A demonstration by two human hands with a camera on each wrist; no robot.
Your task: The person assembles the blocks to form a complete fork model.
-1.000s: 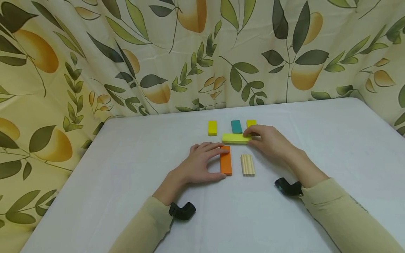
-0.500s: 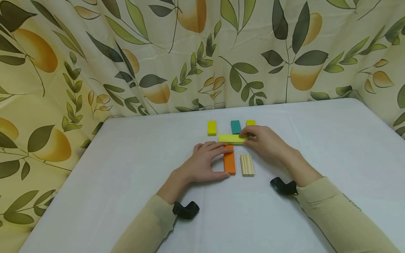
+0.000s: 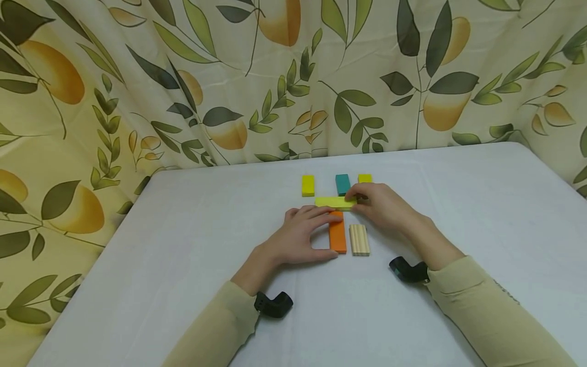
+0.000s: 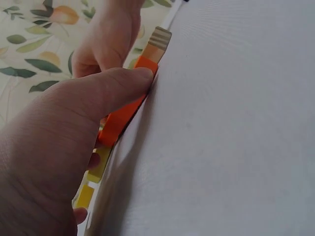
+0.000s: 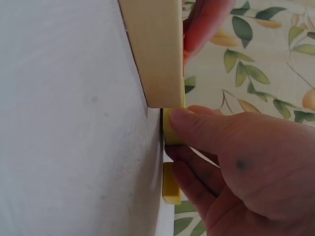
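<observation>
My left hand (image 3: 300, 237) holds an orange block (image 3: 337, 233) lengthwise, thumb at its near end and fingers at its far end. In the left wrist view the thumb presses the end of the orange block (image 4: 123, 118). With thumb and fingers my right hand (image 3: 385, 206) pinches the right end of a long yellow-green block (image 3: 332, 203), which lies crosswise just beyond the orange one. The right wrist view shows the thumb on the yellow-green block (image 5: 173, 129). A ridged pale wooden block (image 3: 359, 240) lies close to the right of the orange block.
Behind the yellow-green block lie a yellow block (image 3: 308, 185), a teal block (image 3: 343, 184) and another yellow block (image 3: 365, 178), partly behind the right hand. They rest on a white-covered table (image 3: 183, 244). A leaf-and-fruit patterned curtain (image 3: 284, 102) hangs along its far edge.
My left hand has slid the orange block rightward toward the wooden block. My right hand has shifted the yellow-green block left and slightly nearer, so it now stands across the orange block's far end.
</observation>
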